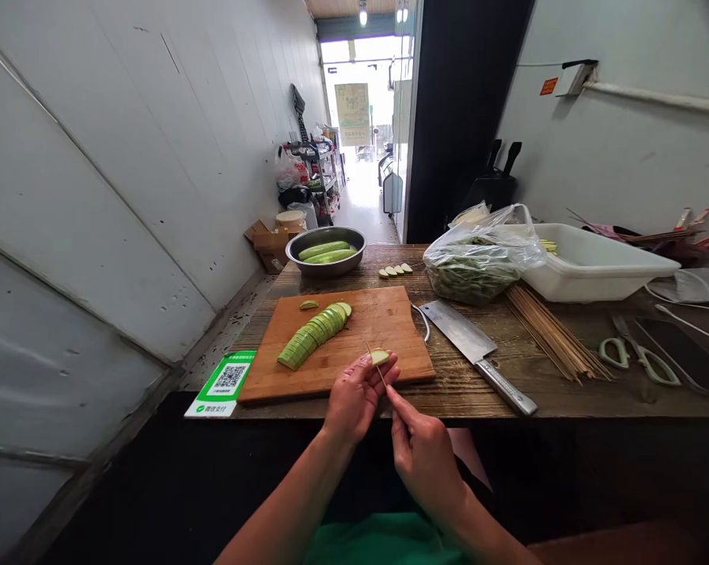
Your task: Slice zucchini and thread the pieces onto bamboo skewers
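Observation:
My left hand (356,396) pinches a pale green zucchini slice (379,358) over the front edge of the wooden cutting board (383,322). A thin wooden skewer (381,376) passes at the slice, its tip showing on the far side. Closed fingers of my right hand (422,447) grip the skewer's near end. On the board lies a curved row of overlapping zucchini slices (312,336), with one loose piece (308,304) behind it. Several slices (396,271) sit in a line on the table past the board, apparently skewered.
A cleaver (463,333) lies right of the board, beside a bundle of skewers (557,333) and scissors (640,353). Behind stand a plastic bag of greens (475,267) and a white tub (601,271). A metal bowl (324,267) holds whole zucchini. A QR-code card (221,384) lies left.

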### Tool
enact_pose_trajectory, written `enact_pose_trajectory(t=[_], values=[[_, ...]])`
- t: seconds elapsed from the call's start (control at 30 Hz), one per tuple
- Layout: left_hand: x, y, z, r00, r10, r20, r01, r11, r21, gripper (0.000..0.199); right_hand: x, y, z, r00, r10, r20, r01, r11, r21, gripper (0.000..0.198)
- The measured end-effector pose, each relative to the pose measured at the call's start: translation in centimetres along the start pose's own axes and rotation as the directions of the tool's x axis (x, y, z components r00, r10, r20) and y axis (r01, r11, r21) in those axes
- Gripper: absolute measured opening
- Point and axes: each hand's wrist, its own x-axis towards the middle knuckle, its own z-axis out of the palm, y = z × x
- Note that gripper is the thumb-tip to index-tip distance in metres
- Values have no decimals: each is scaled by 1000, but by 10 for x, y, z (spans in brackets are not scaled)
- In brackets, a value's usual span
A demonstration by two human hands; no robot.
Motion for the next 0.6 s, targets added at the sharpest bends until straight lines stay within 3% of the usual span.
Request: enact_pose_trajectory(t=[0.27,0.4,0.6], values=[[1,7,-5,1000,15,9,-15,999,-35,12,7,7,11,999,46,-3,-46,999,17,35],[0,15,-7,998,-47,29,50,993,-111,21,5,10,14,1000,10,-5,-10,998,56,34],[0,13,-6,999,1,-50,-5,997,-82,18,-2,8,18,999,-26,20,23,994,107,35]])
